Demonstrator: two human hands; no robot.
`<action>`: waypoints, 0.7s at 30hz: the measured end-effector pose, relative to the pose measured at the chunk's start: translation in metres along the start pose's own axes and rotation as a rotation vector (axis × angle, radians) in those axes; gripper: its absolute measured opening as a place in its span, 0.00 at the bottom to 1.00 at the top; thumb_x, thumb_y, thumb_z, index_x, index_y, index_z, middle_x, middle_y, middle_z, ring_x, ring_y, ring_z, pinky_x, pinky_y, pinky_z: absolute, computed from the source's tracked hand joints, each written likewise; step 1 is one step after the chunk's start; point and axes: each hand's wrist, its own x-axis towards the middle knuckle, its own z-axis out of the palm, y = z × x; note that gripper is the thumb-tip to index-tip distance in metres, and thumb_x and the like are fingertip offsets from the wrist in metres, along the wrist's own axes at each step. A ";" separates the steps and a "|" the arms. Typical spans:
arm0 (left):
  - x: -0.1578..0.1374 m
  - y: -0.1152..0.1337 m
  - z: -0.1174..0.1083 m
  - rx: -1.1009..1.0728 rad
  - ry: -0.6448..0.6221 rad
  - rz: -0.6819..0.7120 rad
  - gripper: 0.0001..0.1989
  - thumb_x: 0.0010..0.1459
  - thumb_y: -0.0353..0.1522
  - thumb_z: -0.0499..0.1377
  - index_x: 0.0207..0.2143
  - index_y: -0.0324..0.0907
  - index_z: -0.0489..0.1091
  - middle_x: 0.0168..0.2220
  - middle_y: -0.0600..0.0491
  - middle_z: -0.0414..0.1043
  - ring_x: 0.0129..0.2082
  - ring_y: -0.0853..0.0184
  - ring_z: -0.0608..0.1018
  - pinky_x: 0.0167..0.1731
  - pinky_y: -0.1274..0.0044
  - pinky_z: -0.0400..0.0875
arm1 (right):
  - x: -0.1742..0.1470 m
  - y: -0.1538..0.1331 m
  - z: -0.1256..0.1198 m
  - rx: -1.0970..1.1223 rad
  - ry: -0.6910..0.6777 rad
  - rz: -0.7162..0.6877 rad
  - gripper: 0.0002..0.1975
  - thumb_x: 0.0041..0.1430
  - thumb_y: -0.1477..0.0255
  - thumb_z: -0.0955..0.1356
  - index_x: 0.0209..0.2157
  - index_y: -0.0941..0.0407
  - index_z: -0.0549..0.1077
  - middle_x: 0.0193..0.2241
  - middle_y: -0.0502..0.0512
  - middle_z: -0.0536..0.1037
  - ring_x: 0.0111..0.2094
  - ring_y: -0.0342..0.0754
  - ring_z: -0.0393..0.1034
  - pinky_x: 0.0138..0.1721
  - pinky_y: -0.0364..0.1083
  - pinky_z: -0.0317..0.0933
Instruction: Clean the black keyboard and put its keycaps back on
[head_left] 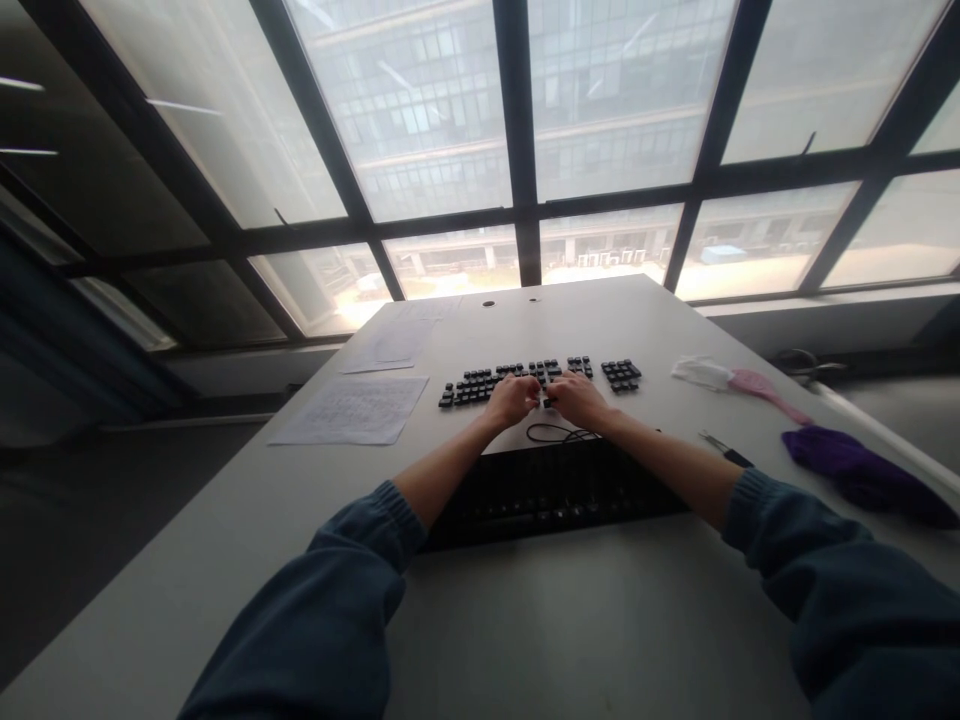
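Black keycaps (480, 386) are laid out on the white table in keyboard-like rows, with a separate block of keycaps (621, 375) at the right end. Over the near edge of these rows, my left hand (514, 400) is closed, its thumb and fingers pinched together; what they hold is too small to make out. Close beside it, my right hand (576, 398) is also closed, its fingertips on a black keycap (547, 403). A black keyboard base (555, 490) lies under my forearms, nearer to me. Its dark cable (555, 434) curls between the base and my hands.
Written paper sheets (352, 412) lie on the left of the table. To the right are a tweezers-like tool (724, 446), a white and pink cloth item (739, 380) and a purple cloth (862, 475). Large windows (525, 130) stand beyond the table's far edge.
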 end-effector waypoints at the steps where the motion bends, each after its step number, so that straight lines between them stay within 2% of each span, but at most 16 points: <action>1: 0.000 0.000 0.000 -0.005 -0.010 0.009 0.12 0.53 0.28 0.65 0.41 0.45 0.78 0.36 0.53 0.80 0.43 0.60 0.77 0.54 0.69 0.68 | -0.004 0.000 -0.002 0.001 0.008 0.014 0.06 0.62 0.76 0.69 0.36 0.58 0.80 0.39 0.60 0.81 0.45 0.54 0.69 0.46 0.49 0.56; 6: 0.000 -0.002 0.003 -0.059 -0.035 0.056 0.08 0.51 0.27 0.65 0.36 0.42 0.80 0.40 0.51 0.80 0.45 0.61 0.77 0.56 0.70 0.67 | -0.033 0.005 -0.015 0.054 0.103 0.083 0.05 0.62 0.73 0.70 0.38 0.57 0.79 0.38 0.58 0.81 0.44 0.54 0.69 0.47 0.49 0.57; 10: -0.002 0.003 -0.002 -0.130 -0.068 0.084 0.08 0.51 0.27 0.64 0.35 0.41 0.80 0.37 0.52 0.81 0.37 0.65 0.78 0.45 0.75 0.71 | -0.064 0.008 -0.024 0.202 0.207 0.124 0.03 0.59 0.75 0.71 0.36 0.57 0.79 0.36 0.57 0.81 0.43 0.53 0.71 0.46 0.48 0.60; 13: -0.013 0.013 -0.016 -0.169 -0.055 0.092 0.06 0.53 0.28 0.64 0.36 0.41 0.80 0.35 0.53 0.81 0.34 0.66 0.78 0.39 0.77 0.71 | -0.089 0.005 -0.029 0.320 0.245 0.145 0.02 0.59 0.76 0.72 0.35 0.56 0.79 0.35 0.56 0.80 0.41 0.52 0.72 0.46 0.49 0.62; 15: -0.029 0.023 -0.029 -0.190 -0.024 0.091 0.07 0.56 0.31 0.64 0.37 0.42 0.80 0.36 0.53 0.82 0.35 0.66 0.78 0.39 0.77 0.70 | -0.105 0.000 -0.032 0.413 0.251 0.155 0.03 0.58 0.76 0.72 0.35 0.56 0.78 0.35 0.55 0.80 0.40 0.52 0.72 0.45 0.49 0.63; 18: -0.070 0.042 -0.043 -0.250 0.014 0.085 0.07 0.56 0.32 0.65 0.37 0.44 0.81 0.36 0.53 0.82 0.35 0.66 0.77 0.39 0.76 0.70 | -0.125 -0.013 -0.036 0.562 0.226 0.144 0.03 0.58 0.75 0.72 0.36 0.55 0.79 0.35 0.54 0.80 0.40 0.51 0.73 0.44 0.49 0.64; 21: -0.116 0.062 -0.046 -0.333 -0.021 0.060 0.07 0.56 0.32 0.66 0.38 0.45 0.81 0.36 0.54 0.81 0.36 0.65 0.78 0.39 0.75 0.70 | -0.136 -0.027 -0.037 0.677 0.178 0.089 0.04 0.58 0.75 0.72 0.36 0.54 0.80 0.35 0.53 0.80 0.39 0.51 0.73 0.44 0.49 0.65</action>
